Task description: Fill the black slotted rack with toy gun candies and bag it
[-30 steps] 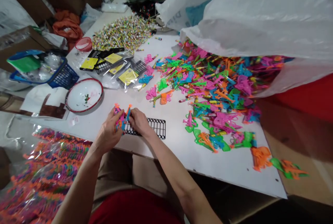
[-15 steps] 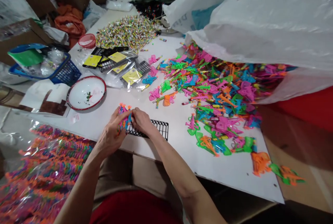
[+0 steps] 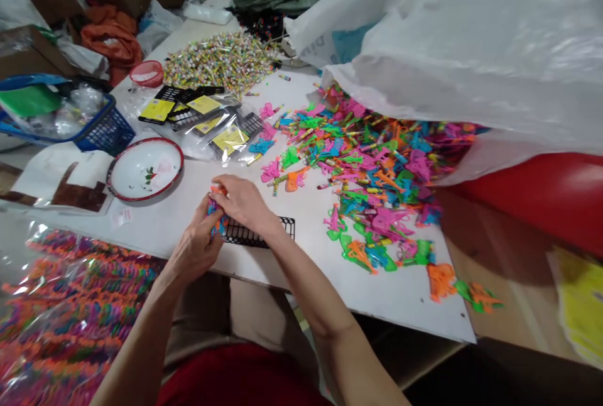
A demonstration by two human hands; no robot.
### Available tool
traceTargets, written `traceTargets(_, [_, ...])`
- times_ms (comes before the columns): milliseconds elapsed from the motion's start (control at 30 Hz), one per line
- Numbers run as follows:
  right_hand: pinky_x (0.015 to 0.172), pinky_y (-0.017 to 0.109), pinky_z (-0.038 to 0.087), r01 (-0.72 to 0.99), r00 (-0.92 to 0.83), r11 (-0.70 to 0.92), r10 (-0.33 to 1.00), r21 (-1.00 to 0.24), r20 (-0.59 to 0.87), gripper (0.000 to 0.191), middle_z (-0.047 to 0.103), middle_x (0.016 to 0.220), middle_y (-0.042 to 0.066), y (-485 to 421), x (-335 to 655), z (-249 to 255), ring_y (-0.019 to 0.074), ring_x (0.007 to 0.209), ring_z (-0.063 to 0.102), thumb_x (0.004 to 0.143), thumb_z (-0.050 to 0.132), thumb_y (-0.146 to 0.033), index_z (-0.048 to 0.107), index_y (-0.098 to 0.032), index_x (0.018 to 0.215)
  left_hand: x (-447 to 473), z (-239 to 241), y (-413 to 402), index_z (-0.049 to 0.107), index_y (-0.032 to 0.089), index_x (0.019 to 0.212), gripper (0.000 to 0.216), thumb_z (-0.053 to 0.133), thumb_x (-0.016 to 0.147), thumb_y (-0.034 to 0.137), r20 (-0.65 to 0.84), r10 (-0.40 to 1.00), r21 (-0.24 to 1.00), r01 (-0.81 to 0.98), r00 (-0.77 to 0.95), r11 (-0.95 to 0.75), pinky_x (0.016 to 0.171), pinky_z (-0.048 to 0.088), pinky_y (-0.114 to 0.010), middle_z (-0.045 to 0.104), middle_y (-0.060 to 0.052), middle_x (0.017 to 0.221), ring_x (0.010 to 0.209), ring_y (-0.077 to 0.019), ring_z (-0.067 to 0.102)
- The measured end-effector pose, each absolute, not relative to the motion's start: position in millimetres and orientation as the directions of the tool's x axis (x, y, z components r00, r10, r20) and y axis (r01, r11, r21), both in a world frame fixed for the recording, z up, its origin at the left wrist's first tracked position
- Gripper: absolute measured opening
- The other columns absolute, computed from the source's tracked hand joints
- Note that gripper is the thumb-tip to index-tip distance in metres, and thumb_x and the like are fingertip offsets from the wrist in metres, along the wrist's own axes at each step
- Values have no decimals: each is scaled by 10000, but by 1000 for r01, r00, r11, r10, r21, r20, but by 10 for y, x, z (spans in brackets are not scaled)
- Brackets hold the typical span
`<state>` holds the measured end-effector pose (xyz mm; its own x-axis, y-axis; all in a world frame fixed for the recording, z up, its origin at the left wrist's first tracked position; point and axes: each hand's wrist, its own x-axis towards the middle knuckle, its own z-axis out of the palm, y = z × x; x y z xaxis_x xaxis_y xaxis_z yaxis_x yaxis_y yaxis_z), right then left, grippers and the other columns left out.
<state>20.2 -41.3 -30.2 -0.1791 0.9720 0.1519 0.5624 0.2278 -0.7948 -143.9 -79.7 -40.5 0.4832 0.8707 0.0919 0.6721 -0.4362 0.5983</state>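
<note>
Both my hands meet over the near edge of a white table (image 3: 377, 293). My left hand (image 3: 195, 246) is closed round a small bunch of colourful plastic toys (image 3: 215, 220). My right hand (image 3: 240, 202) covers the top of that bunch, fingers curled over it. Under and just right of my hands lies a black plastic grid rack (image 3: 268, 236). A large heap of bright plastic toys (image 3: 372, 167) spills from a white sack (image 3: 447, 41) to the right.
A white bowl with a red rim (image 3: 144, 169) sits left of my hands. Packaged black racks with yellow cards (image 3: 207, 117), a heap of small sweets (image 3: 221, 60) and a blue basket (image 3: 101, 132) lie behind. A clear bag of toys (image 3: 70, 305) sits at lower left.
My right hand has moved from beside the bunch to over its top. The view has shifted slightly, so the table contents sit a little further left.
</note>
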Motion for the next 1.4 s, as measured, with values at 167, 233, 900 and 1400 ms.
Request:
traceTargets(167, [824,235,448,541,-172,200,977,-817,125,203,704,1036,33,-365,112,-380,142,954,635,955,510,-275,642,-193,1087,-1457,-491,-783,553,110,1296,518,442,797,197,130,870,582,674,475,-455,1124,358,-471,349,-168,1502,1382,-316,368])
traceTargets(233, [811,228,454,515,-192,216,972,-829,134,249,692,1064,38,-354,272,-427,134,933,630,945,538,-325,621,-185,1134,-1465,-507,-780,552,124,1306,538,456,782,199,113,877,588,680,467,-438,1110,379,-467,369,-162,1489,1366,-318,391])
traceTargets(900, [754,314,436,920,342,-357,933,-163,-114,270,647,1043,158,-1078,1353,-915,261,988,605,967,460,-314,607,-126,1093,-1284,-464,-704,593,216,1290,545,489,755,210,50,925,550,763,377,-340,1095,407,-452,459,-104,1409,1298,-313,468])
traceTargets(1400, [510,217,372,-13,611,-60,790,-998,-56,198,487,579,-75,-2153,1650,-755,93,507,451,698,636,-340,505,-203,755,-1416,-262,-596,560,252,1291,442,430,877,332,22,799,505,683,601,-528,1070,370,-607,507,-105,1337,1286,-387,442])
